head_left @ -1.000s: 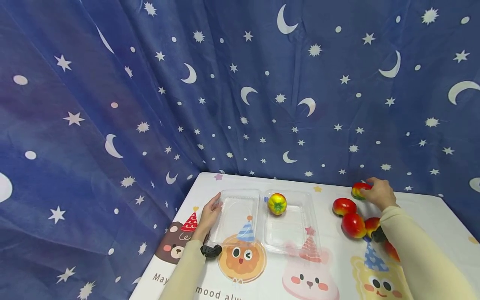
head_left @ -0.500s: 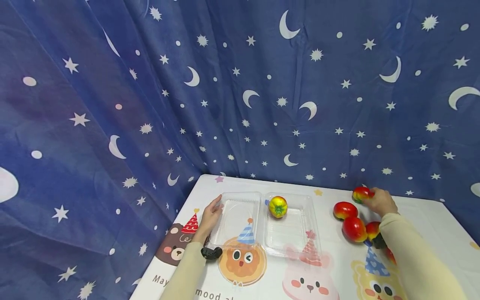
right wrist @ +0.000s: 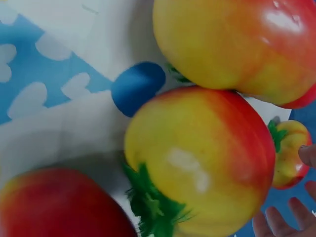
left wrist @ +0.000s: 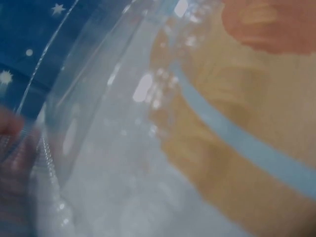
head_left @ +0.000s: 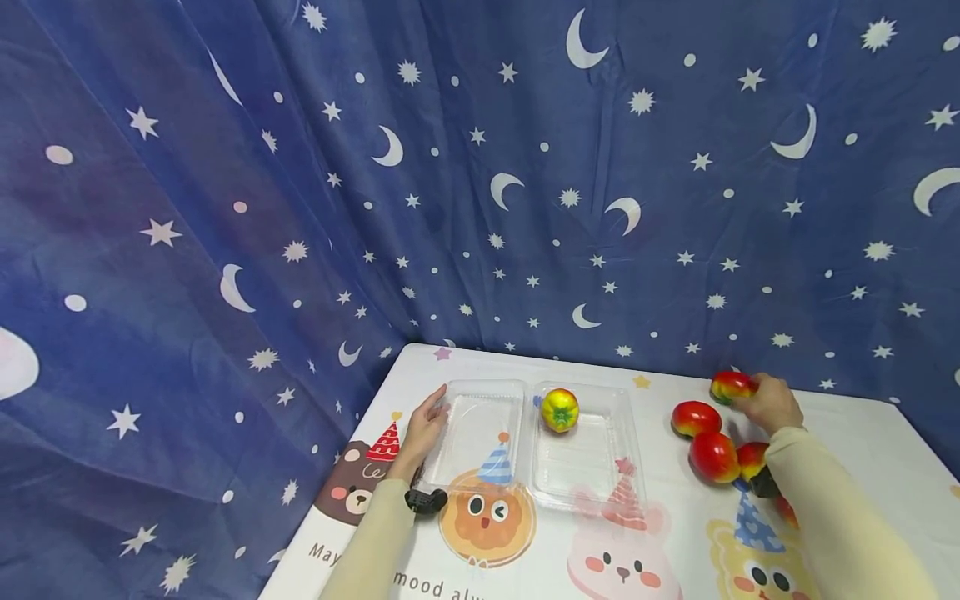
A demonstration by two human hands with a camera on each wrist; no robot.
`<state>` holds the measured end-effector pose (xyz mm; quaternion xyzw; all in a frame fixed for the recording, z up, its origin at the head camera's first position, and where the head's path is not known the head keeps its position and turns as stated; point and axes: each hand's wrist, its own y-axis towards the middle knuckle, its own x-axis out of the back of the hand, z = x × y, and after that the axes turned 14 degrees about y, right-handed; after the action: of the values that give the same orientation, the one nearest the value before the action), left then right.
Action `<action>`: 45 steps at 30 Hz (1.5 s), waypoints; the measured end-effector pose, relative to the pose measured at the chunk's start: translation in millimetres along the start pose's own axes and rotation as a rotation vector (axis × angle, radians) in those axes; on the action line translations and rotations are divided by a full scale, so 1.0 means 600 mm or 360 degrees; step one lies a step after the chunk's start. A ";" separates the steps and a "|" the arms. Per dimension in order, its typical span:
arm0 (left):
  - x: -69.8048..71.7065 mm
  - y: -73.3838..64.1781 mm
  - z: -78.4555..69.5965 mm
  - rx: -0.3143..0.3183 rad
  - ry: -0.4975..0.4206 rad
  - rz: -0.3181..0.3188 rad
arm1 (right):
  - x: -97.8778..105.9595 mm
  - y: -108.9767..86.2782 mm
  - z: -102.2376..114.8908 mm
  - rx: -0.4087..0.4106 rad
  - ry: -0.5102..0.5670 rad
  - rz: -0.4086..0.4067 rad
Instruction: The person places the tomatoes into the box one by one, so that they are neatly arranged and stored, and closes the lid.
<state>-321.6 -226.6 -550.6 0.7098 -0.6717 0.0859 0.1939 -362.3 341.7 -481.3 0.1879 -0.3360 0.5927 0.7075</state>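
Note:
My left hand (head_left: pixel 425 427) rests along the left edge of a clear plastic clamshell container (head_left: pixel 531 442), fingers extended beside it. In the left wrist view a blurred finger (left wrist: pixel 9 123) shows at the container's plastic edge. One red-and-yellow, tomato-like fruit (head_left: pixel 559 410) sits in the container's right half. At the table's far right my right hand (head_left: pixel 772 403) is at the right end of another such fruit (head_left: pixel 732 386). The right wrist view shows the thumb (right wrist: pixel 308 155) overlapping that fruit (right wrist: pixel 289 170), the other fingers spread apart below it.
Nearer than the right hand lie several more tomato-like fruits: a red one (head_left: pixel 696 418), a larger one (head_left: pixel 714 457) and others partly hidden by the sleeve. A patterned white cloth (head_left: pixel 622 575) covers the table. Behind hangs a blue curtain (head_left: pixel 480 208).
My right hand has drawn back toward the near right from over the far fruit, uncovering more of it. That fruit has barely shifted. The left hand stays at the container.

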 end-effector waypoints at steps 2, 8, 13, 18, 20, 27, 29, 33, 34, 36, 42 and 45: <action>0.001 -0.004 -0.010 -0.0012 0.0005 0.0010 | 0.004 0.003 -0.001 0.0014 0.0003 -0.0002; -0.013 0.014 0.022 0.0012 0.0083 -0.0045 | 0.006 0.028 -0.007 0.0037 0.0005 0.0001; -0.016 0.020 0.037 0.0024 0.0138 -0.0077 | -0.003 0.037 -0.010 -0.0007 0.0030 0.0041; -0.022 0.023 0.037 -0.0005 0.0138 -0.0052 | -0.012 0.041 -0.022 -0.0039 0.0017 -0.0016; -0.024 0.022 0.039 0.0014 0.0133 -0.0049 | -0.015 0.040 -0.028 -0.0059 0.0026 -0.0034; -0.031 0.010 0.048 -0.0031 0.0111 0.0002 | -0.021 0.031 -0.054 -0.0121 -0.0032 -0.0080; -0.032 0.008 0.052 -0.0089 0.0095 -0.0001 | -0.021 0.028 -0.059 -0.0117 -0.0065 -0.0082; -0.032 0.002 0.055 -0.0176 0.0123 -0.0030 | -0.021 0.024 -0.062 -0.0144 -0.0088 -0.0056; -0.032 0.001 0.054 -0.0161 0.0125 -0.0028 | -0.021 0.023 -0.061 -0.0148 -0.0092 -0.0052; -0.032 0.002 0.051 -0.0119 0.0154 -0.0034 | -0.022 0.020 -0.059 -0.0142 -0.0093 -0.0047; -0.034 0.012 0.054 0.0004 0.0140 -0.0014 | -0.020 0.011 -0.050 -0.0091 -0.0090 -0.0005; -0.031 0.016 0.055 -0.0002 0.0102 -0.0005 | -0.014 0.010 -0.047 -0.0083 -0.0070 0.0044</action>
<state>-337.4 -222.3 -586.1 0.7076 -0.6640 0.1079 0.2159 -361.5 355.5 -507.8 0.1777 -0.3693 0.5892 0.6963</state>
